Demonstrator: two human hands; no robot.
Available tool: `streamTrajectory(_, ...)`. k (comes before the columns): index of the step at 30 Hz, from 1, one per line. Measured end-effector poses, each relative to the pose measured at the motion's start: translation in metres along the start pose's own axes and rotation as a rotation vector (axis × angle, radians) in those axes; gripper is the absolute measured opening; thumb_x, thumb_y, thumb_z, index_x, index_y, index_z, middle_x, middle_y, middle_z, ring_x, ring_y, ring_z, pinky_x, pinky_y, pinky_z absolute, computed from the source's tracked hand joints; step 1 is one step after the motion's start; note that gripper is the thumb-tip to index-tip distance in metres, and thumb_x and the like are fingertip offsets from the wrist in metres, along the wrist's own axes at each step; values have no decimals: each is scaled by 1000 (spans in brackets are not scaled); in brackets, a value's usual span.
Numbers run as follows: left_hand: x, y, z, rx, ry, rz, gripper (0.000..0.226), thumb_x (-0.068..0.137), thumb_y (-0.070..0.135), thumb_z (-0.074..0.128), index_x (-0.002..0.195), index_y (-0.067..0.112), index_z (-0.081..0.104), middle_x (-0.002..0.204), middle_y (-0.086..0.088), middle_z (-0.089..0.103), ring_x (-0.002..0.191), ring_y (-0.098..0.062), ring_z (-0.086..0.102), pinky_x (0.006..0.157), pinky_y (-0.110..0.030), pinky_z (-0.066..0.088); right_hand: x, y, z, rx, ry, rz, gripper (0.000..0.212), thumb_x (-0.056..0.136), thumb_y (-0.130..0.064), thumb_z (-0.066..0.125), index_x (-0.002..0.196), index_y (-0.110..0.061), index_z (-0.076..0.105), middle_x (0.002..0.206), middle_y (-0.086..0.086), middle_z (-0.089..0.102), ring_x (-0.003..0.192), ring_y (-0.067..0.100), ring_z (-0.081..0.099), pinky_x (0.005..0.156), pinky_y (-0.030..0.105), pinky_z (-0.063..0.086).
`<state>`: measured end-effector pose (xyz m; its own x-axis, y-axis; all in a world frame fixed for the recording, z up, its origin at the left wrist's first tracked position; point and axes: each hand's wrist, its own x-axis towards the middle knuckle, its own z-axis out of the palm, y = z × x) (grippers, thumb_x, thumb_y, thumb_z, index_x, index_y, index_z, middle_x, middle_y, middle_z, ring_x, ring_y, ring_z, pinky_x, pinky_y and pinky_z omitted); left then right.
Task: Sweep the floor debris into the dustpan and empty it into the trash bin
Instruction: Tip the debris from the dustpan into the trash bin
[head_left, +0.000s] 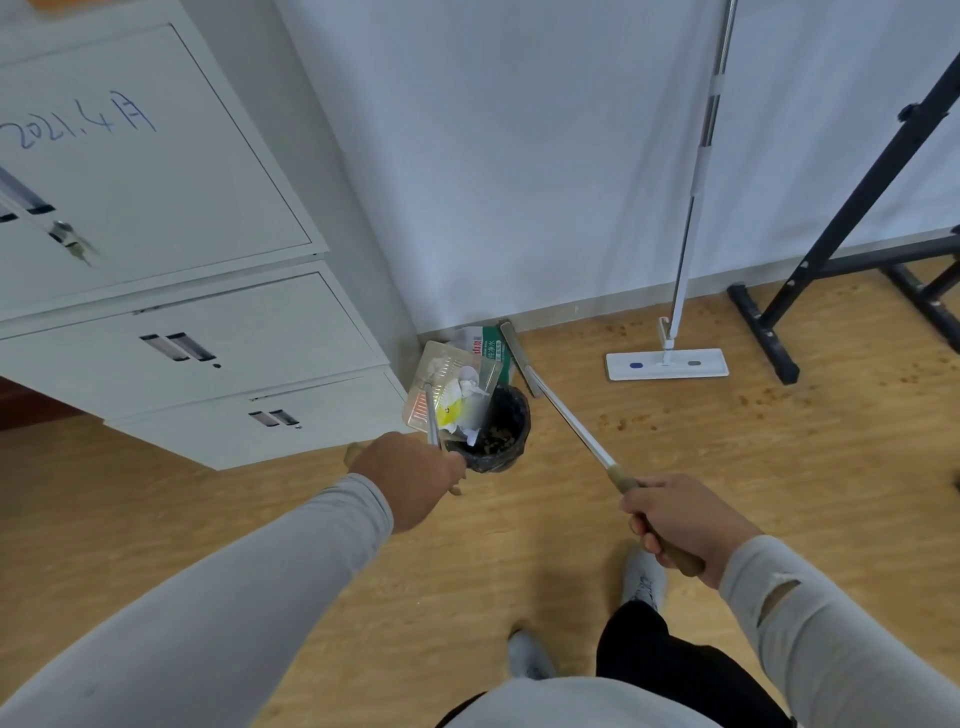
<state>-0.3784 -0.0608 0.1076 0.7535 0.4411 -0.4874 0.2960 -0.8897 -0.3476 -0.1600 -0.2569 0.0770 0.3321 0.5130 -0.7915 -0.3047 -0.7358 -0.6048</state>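
Dustpan (451, 384) tilted over trash bin (498, 431), debris (460, 400) at its lip.
Left hand (410, 478) gripping dustpan handle; right hand (680, 519) clenched on broom (571, 431) handle.

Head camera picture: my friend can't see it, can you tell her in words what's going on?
A person's left hand tips a dustpan of crumpled paper scraps over a small black trash bin beside a white cabinet. Their right hand grips a broom angled toward the wall corner. A white flat mop leans on the wall, with brown crumbs on the wooden floor.
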Motion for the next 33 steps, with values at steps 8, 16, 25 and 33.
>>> streamTrajectory(8, 1, 4, 6, 19, -28, 15, 41, 96, 7, 51, 132, 26, 47, 118, -1, 66, 97, -30, 66, 55, -30, 36, -2, 0, 1, -15, 1, -13, 12, 96, -8, 56, 92, -6, 67, 64, 8, 53, 41, 14, 44, 38, 21, 35)
streamTrajectory(16, 4, -2, 14, -122, -49, -78, 41, 94, 10, 49, 128, 34, 49, 122, 7, 64, 105, -31, 62, 79, -53, 49, -4, 3, 1, -13, 0, -12, 14, 97, -9, 56, 100, -4, 69, 65, 8, 54, 41, 13, 45, 40, 22, 36)
streamTrajectory(25, 5, -1, 10, -154, -41, -97, 40, 95, 10, 49, 126, 36, 50, 119, 8, 65, 100, -29, 64, 77, -50, 50, -3, 4, 2, -8, 6, 1, 18, 97, -9, 56, 108, 0, 68, 63, 7, 53, 40, 13, 45, 39, 22, 36)
streamTrajectory(33, 0, 4, 1, -26, -15, -41, 40, 95, 7, 54, 129, 27, 51, 115, 2, 67, 98, -30, 66, 68, -39, 42, 1, 5, 0, 1, 19, 5, 25, 95, -10, 58, 114, 3, 68, 66, 8, 54, 41, 14, 46, 40, 22, 36)
